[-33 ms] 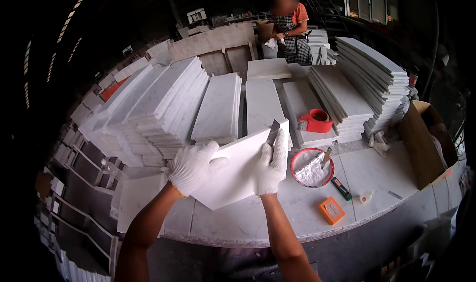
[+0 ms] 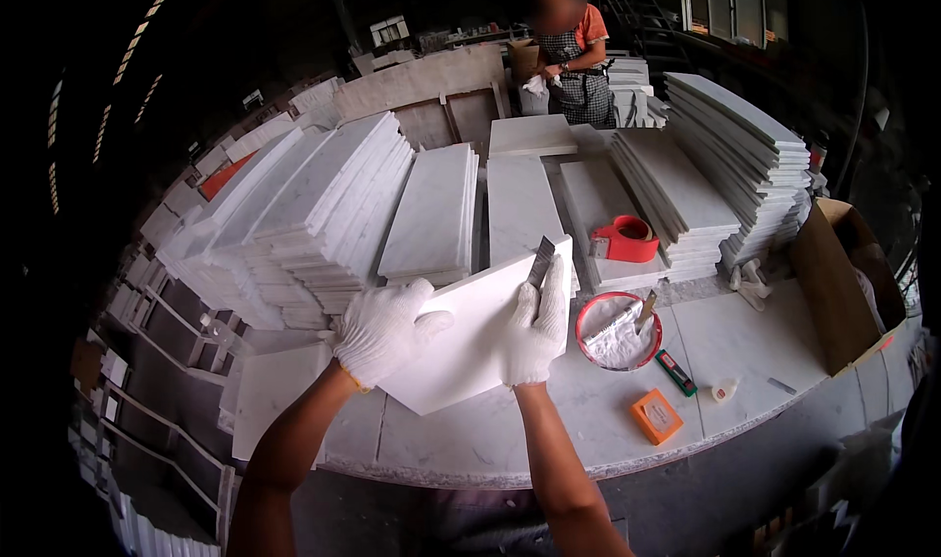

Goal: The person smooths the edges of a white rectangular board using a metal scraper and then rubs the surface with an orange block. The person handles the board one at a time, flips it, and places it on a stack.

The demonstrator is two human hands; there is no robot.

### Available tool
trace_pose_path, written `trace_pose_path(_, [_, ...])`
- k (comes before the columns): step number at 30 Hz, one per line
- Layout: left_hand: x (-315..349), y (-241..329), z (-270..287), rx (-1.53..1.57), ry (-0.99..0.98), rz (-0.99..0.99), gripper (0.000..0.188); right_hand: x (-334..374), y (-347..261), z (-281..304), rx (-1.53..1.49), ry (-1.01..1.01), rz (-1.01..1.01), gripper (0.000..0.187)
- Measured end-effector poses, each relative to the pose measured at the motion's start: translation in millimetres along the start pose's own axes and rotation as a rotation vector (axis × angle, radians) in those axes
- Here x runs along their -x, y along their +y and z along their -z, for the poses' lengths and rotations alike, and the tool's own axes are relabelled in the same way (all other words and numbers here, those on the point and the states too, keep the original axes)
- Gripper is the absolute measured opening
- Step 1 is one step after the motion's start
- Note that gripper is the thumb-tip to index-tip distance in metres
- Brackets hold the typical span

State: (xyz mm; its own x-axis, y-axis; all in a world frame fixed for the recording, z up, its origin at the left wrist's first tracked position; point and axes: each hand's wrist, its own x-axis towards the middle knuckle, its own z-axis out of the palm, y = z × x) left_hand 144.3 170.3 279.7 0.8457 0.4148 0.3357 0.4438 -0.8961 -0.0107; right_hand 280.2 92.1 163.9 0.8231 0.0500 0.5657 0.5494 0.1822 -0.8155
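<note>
A white stone slab (image 2: 453,356) is tilted up in front of me, above the worktable. My left hand (image 2: 382,332), in a white knit glove, grips the slab's upper left edge, its thumb lying across the face. My right hand (image 2: 534,339), gloved the same way, is closed at the slab's right side and rests against its face. A thin dark metal blade (image 2: 541,261) sticks up from between its fingers, near the slab's top right corner. Just right of that hand stands a red-rimmed tub (image 2: 580,343) of white paste (image 2: 616,347), with a putty knife (image 2: 645,309) in it.
A green cutter (image 2: 676,372), an orange box (image 2: 656,417) and a small white bottle (image 2: 723,390) lie right. Stacked slabs (image 2: 328,190) line the back, with a red tape dispenser (image 2: 627,240) on one stack. A cardboard box (image 2: 828,297) stands far right. Beyond is a person in a checked apron (image 2: 583,87).
</note>
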Motion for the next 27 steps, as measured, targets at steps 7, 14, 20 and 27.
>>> trace_pose_path(7, [1.2,-0.8,-2.6,-0.022,0.019,-0.034,0.039,2.6,-1.1,0.9,-0.059,0.018,-0.127,0.05])
trace_pose_path(14, [-1.2,-1.1,-7.1,-0.034,0.022,-0.029,0.038,9.4,11.2,-8.3,-0.062,-0.004,-0.02,0.057])
trace_pose_path(20, [0.2,-0.9,-3.5,-0.041,0.031,-0.039,0.038,3.3,-0.5,1.2,-0.08,-0.033,-0.068,0.054])
trace_pose_path(27, [-1.1,-1.9,-6.7,-0.057,0.041,-0.047,0.038,13.5,3.7,-3.7,-0.07,-0.083,-0.1,0.055])
